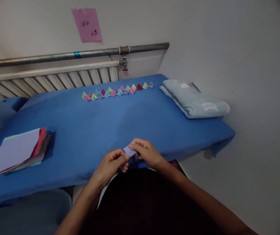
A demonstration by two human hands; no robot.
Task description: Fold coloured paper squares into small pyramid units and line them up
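Observation:
A small piece of folded lilac paper [130, 151] is held between my two hands, just over the front edge of the blue-covered table. My left hand [114, 163] pinches its lower left corner between thumb and fingers. On the other side, my right hand [146, 151] grips the paper with the thumb on top and the fingers curled beneath. Part of the paper is hidden under my fingers. Toward the back, small folded paper pieces [113, 93] in pink, green, blue, lilac and red stand in two staggered rows.
A stack of coloured paper sheets [17, 148] lies at the left on the blue cloth [86, 127]. A folded light blue blanket [196, 99] sits at the right by the wall. Behind run a radiator [56, 78] and a metal pipe [95, 52]. A blue bin [37, 209] stands below left.

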